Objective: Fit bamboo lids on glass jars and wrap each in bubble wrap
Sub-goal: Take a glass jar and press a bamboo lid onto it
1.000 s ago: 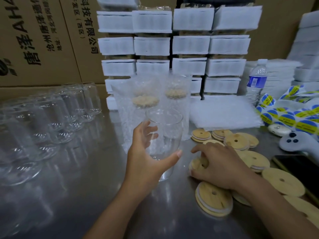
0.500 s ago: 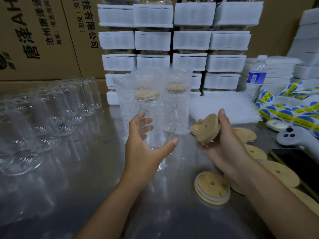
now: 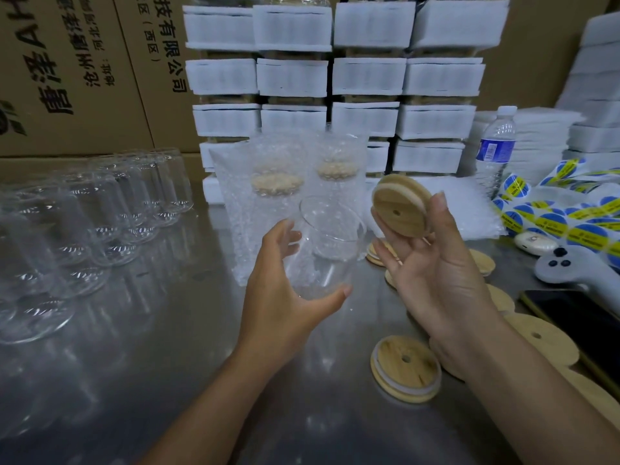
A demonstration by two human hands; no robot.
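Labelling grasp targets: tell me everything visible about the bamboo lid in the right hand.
The bamboo lid is a round, flat disc of pale wood grain. It has a small hole near its middle, and a whitish seal ring shows along its upper edge. It is held in the air, tilted, with its holed face toward the camera. The right hand grips it by the rim, fingers curled round the edge. It sits up and to the right of the open mouth of the glass jar, not touching it.

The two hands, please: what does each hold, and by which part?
The left hand grips a glass jar around its side; the right hand pinches a bamboo lid by its rim.
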